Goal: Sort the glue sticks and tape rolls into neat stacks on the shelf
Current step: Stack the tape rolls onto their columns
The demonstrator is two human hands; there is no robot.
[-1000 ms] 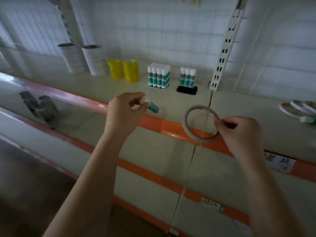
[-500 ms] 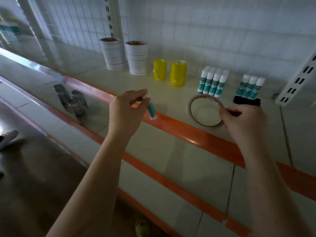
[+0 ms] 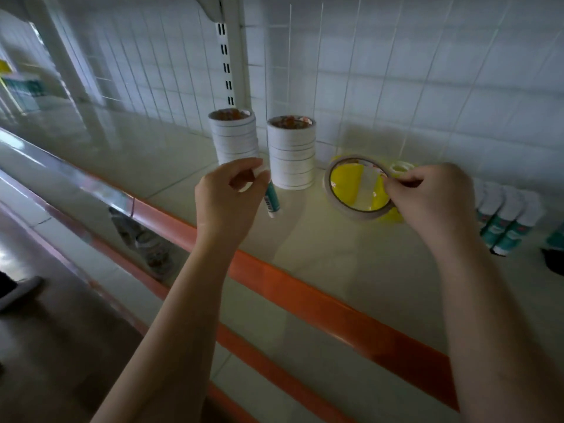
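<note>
My left hand (image 3: 227, 198) pinches a teal-and-white glue stick (image 3: 271, 198) by its white cap, so the stick hangs down over the shelf (image 3: 335, 264). My right hand (image 3: 433, 196) pinches the rim of a thin beige tape roll (image 3: 340, 206), held upright in front of the yellow tape rolls (image 3: 351, 186). Two tall stacks of white tape rolls (image 3: 235, 135) (image 3: 292, 152) stand at the back by the wall. A group of upright glue sticks (image 3: 506, 221) stands at the right, partly hidden behind my right hand.
An orange rail (image 3: 320, 303) runs along the shelf's front edge. A white slotted upright (image 3: 227, 56) and wire grid back the shelf. A lower shelf lies beneath, and a dark object (image 3: 554, 261) sits at the far right edge.
The view has swung left and closer to the shelf. Both hands have moved over the shelf toward the white tape stacks, still holding the glue stick and the tape roll.
</note>
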